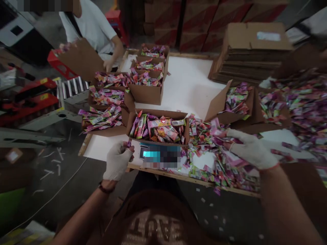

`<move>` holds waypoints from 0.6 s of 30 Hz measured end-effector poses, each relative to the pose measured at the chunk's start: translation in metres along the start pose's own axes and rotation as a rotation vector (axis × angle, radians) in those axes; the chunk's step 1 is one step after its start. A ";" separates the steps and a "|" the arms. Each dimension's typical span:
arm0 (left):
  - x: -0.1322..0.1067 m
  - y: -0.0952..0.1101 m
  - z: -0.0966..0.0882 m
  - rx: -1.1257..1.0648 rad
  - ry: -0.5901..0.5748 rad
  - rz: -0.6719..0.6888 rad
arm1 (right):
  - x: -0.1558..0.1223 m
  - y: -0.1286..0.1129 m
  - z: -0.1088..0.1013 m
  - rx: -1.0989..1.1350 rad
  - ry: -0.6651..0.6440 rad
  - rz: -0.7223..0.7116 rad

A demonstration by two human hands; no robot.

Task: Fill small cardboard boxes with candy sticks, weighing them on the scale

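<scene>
My left hand (118,160), in a white glove, has its fingers curled beside the front left corner of an open cardboard box (158,140). A small purple bit shows at its fingertips, too small to name. That box is full of wrapped packets (163,131) and stands just behind a scale (143,153) with a lit display, partly blurred out. My gloved right hand (251,149) is closed on a few pink and purple packets (217,131), above a loose pile of packets (201,131) to the right of the box.
Filled boxes (145,93) stand at the left and back of the white table (182,80). Two more (230,117) are at right, before a stack of flat cartons (251,51). A large packet heap (309,98) lies far right. A co-worker (94,29) handles a box beside a roller conveyor (74,86).
</scene>
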State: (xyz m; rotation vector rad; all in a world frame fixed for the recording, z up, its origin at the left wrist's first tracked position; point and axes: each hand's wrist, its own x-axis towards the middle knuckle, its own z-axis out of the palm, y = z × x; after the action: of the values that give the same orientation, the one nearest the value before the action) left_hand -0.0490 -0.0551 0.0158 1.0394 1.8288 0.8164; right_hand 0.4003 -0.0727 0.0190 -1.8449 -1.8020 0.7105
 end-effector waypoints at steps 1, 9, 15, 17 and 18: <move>0.001 0.006 0.000 0.075 -0.018 0.097 | 0.012 -0.032 -0.012 0.097 -0.034 -0.128; 0.005 0.056 0.020 0.574 -0.249 0.587 | 0.127 -0.206 0.081 -0.318 -0.635 -0.748; -0.014 0.009 -0.025 0.313 -0.055 0.429 | 0.110 -0.158 0.082 -0.207 -0.591 -0.547; -0.016 -0.017 -0.043 0.220 0.056 0.288 | 0.088 -0.119 0.058 0.076 -0.443 -0.466; -0.017 -0.030 -0.050 0.187 0.101 0.213 | 0.076 -0.097 0.051 0.193 -0.347 -0.397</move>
State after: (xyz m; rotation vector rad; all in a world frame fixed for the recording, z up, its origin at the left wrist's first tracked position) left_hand -0.0988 -0.0897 0.0173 1.3524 1.9301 0.8480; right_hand 0.2940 0.0052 0.0399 -1.2419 -2.1414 1.0493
